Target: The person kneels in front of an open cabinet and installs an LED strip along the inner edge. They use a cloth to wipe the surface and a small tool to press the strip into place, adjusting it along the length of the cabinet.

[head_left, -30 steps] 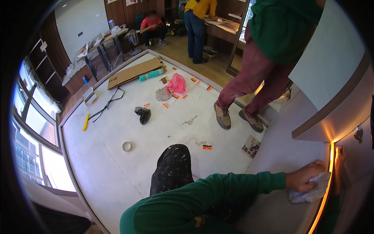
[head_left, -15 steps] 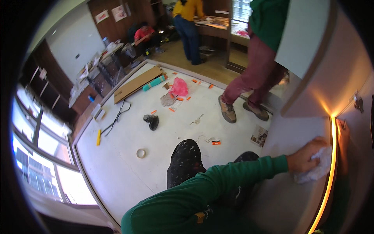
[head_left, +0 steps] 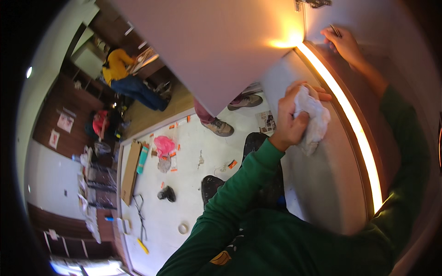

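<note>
My left hand [head_left: 289,120] grips a crumpled white cloth [head_left: 315,110] against the pale cabinet panel [head_left: 317,184], beside a glowing yellow-white light strip [head_left: 346,106]. Past the strip, my right hand [head_left: 346,47] is closed round a thin dark pen-like tool [head_left: 335,31], close to the inner cabinet wall. Only the tool's tip shows, so its exact kind is unclear. The strip runs in a line along the panel's edge, between my two arms. Above it is a metal hinge [head_left: 315,3].
A large pale board [head_left: 216,41] juts in above. On the white floor platform [head_left: 170,239] lie a tape roll [head_left: 183,228], a pink bag [head_left: 164,146], a cardboard piece [head_left: 130,172] and a yellow-handled tool [head_left: 143,246]. A nearby person's shoes [head_left: 218,127] stand by the board; other people work farther off.
My view has turned and tilted toward the cabinet. The cloth, still in my left hand, looks lifted higher along the strip. My right hand now shows clearly, with the thin tool.
</note>
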A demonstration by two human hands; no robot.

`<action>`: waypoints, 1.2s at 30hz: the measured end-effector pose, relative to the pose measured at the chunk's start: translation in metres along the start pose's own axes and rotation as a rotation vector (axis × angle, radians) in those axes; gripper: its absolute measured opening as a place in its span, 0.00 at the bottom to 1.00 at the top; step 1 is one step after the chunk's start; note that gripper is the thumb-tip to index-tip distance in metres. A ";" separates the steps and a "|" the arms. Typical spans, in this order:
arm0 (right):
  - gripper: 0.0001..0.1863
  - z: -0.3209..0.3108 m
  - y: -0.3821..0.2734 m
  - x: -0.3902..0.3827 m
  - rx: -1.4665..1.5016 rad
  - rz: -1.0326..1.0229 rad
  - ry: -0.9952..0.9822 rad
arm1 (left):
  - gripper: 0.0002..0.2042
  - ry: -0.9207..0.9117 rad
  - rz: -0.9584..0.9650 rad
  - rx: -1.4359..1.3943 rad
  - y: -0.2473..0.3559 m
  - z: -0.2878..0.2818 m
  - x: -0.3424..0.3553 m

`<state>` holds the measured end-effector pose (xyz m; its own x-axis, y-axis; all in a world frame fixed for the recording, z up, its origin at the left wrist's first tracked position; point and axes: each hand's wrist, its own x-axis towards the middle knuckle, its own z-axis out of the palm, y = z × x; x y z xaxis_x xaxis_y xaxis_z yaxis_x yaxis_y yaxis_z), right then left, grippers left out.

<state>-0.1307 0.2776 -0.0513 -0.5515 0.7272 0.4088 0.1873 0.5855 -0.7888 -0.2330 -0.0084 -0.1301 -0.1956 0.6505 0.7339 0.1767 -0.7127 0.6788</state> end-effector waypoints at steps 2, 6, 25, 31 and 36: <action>0.14 -0.007 -0.006 -0.010 0.008 0.060 0.008 | 0.17 0.010 -0.011 0.004 -0.002 0.001 0.001; 0.16 -0.013 -0.007 -0.023 -0.058 0.046 0.049 | 0.21 0.013 0.069 0.066 -0.008 -0.002 0.004; 0.20 0.038 -0.020 0.012 -0.297 0.039 -0.116 | 0.24 0.034 0.109 0.046 -0.014 0.002 0.005; 0.18 0.051 -0.010 0.028 -0.430 -0.006 -0.010 | 0.26 0.109 0.068 0.018 -0.020 0.009 -0.001; 0.17 0.054 -0.008 0.026 -0.469 -0.106 0.004 | 0.28 0.119 0.011 0.048 -0.019 0.007 -0.004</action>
<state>-0.1900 0.2725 -0.0592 -0.5840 0.6558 0.4784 0.4777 0.7541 -0.4507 -0.2286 0.0046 -0.1452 -0.3055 0.6049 0.7354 0.2246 -0.7047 0.6730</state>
